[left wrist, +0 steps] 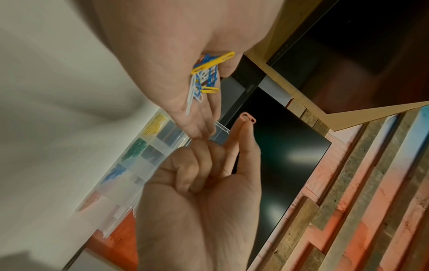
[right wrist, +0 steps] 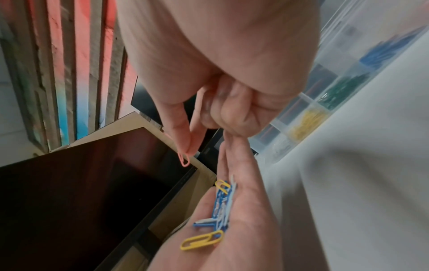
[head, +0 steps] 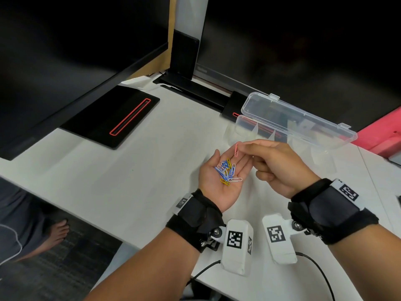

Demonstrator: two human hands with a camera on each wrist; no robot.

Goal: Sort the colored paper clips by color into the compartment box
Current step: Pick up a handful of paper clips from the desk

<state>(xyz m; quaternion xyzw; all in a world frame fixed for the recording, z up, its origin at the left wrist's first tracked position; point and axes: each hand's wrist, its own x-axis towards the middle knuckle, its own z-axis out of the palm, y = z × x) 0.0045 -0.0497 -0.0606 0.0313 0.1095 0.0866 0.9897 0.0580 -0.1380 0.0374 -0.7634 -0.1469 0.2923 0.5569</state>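
Observation:
My left hand [head: 211,172] lies palm up over the white table, its fingers fairly straight, carrying a loose pile of blue, yellow and white paper clips [head: 226,170] [left wrist: 206,73] [right wrist: 220,205]. Just above its fingertips my right hand [head: 240,147] pinches a single pink paper clip [head: 237,149] [left wrist: 247,117] [right wrist: 184,159] between thumb and forefinger, with the other fingers curled. Behind the hands stands the clear compartment box [head: 245,124] with its lid [head: 299,118] open. In the wrist views its compartments [left wrist: 148,150] hold yellow clips [right wrist: 306,122], green clips [right wrist: 343,89] and blue clips [right wrist: 387,51].
A black monitor base with a red-lined slot [head: 112,118] sits on the table at the left, under a dark screen [head: 65,51]. Another dark screen [head: 303,51] stands behind the box. A pink object [head: 382,135] lies at the far right. The table edge [head: 86,220] runs along the lower left.

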